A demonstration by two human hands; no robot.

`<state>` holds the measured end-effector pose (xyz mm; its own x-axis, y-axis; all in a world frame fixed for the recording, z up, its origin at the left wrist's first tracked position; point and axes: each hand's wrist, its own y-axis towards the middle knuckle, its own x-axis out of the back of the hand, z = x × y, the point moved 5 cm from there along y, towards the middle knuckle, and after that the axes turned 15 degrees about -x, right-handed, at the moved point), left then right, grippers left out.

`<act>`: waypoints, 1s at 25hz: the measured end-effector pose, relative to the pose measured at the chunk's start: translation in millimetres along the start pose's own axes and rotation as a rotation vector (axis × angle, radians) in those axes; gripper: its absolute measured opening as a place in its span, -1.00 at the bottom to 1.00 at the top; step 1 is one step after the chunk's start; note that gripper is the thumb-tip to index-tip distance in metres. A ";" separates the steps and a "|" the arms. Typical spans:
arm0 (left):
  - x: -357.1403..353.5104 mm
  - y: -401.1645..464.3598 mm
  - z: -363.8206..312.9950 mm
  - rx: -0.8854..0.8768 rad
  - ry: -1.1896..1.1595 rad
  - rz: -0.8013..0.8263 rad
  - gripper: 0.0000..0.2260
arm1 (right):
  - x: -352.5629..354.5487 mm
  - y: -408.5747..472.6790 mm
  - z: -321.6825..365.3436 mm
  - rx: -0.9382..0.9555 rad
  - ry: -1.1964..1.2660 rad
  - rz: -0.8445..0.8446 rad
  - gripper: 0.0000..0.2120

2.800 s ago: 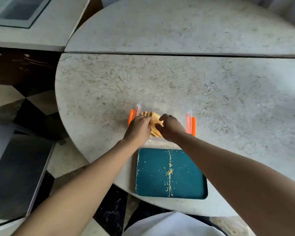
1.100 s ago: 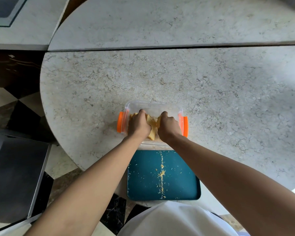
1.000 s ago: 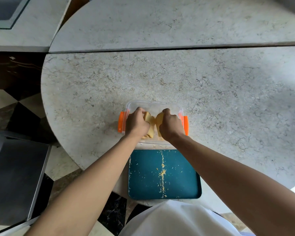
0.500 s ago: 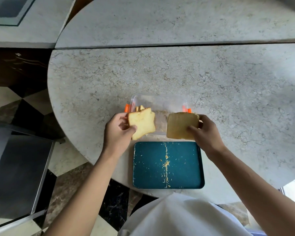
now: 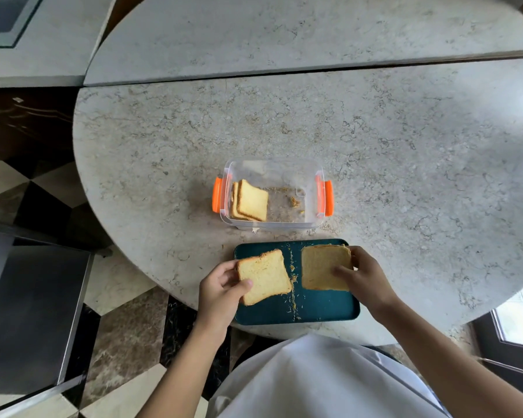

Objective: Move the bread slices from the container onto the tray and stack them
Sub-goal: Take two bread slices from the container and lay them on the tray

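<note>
A clear container (image 5: 272,170) with orange clips stands on the round stone table; a few bread slices (image 5: 249,202) lean against its left wall. Just in front lies a teal tray (image 5: 323,309) scattered with crumbs. My left hand (image 5: 219,292) grips a pale yellow slice (image 5: 264,276) over the tray's left half. Over the tray's right half, my right hand (image 5: 366,276) holds a browner slice (image 5: 322,267), low on or just above the tray. The two slices lie side by side, apart.
The stone table (image 5: 375,140) stretches far and right, its near edge curving just under the tray. A second tabletop (image 5: 284,28) adjoins behind. A dark metal surface (image 5: 27,312) sits low at the left over a checkered floor.
Both hands lifted a slice each out of the container and carried them down toward me, over the tray. The container's right side now shows only crumbs.
</note>
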<state>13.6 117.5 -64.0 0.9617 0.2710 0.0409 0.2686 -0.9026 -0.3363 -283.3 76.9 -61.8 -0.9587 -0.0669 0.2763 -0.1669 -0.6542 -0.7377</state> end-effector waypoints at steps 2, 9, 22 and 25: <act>-8.6 12.8 10.8 0.035 0.071 0.003 -0.64 | -1.7 14.3 -5.6 -0.060 -0.004 -0.037 -0.76; -33.1 44.2 23.9 0.062 0.205 0.052 -0.65 | -11.0 41.8 -5.9 -0.104 -0.094 -0.103 -0.62; -25.5 41.0 -20.7 0.142 0.406 0.194 -0.77 | -12.0 2.2 21.6 0.200 -0.445 -0.196 -0.61; -27.8 40.0 -51.1 0.052 0.321 0.231 -0.90 | -32.0 -18.4 47.6 0.375 -0.446 -0.122 -0.79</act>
<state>0.4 56.8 -30.5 0.9667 -0.0631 0.2478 0.0479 -0.9073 -0.4178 -238.7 55.2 -27.8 -0.7350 -0.2314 0.6373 -0.0994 -0.8930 -0.4389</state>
